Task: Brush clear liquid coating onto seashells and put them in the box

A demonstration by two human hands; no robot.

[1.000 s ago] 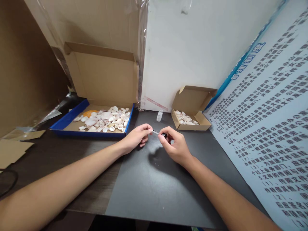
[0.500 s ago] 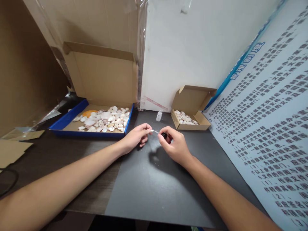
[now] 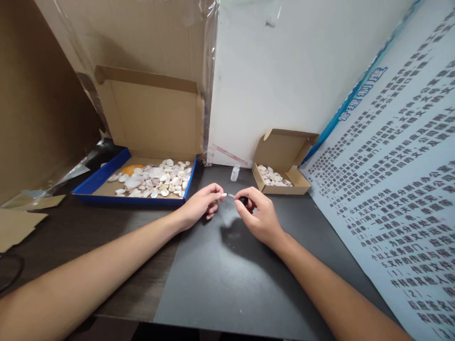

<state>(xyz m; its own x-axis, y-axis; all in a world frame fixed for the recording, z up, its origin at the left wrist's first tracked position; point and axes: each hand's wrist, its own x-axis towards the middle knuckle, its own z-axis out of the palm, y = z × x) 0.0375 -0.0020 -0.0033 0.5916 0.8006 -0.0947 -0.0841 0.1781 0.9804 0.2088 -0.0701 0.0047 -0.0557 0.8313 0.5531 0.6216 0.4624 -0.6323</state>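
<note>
A small white shell (image 3: 223,195) is pinched between the thumb and fingertips of my left hand (image 3: 203,203). My right hand (image 3: 259,213) is closed on a black-capped applicator brush (image 3: 243,200), its thin pale tip pointing left at the shell. Tip and shell are very close; whether they touch I cannot tell. Behind the hands a small clear bottle (image 3: 235,173) with a white label stands upright and uncapped on the dark grey mat (image 3: 206,279).
At the left, a blue-edged cardboard box (image 3: 128,200) with its lid up holds many loose shells (image 3: 156,180) and an orange piece (image 3: 132,169). A smaller open cardboard box (image 3: 284,189) with shells stands at the right, beside a printed board (image 3: 398,189). Flat cardboard pieces (image 3: 21,227) lie far left.
Both hands stay nearly in place, with the brush tip still by the shell. The view has shifted very slightly.
</note>
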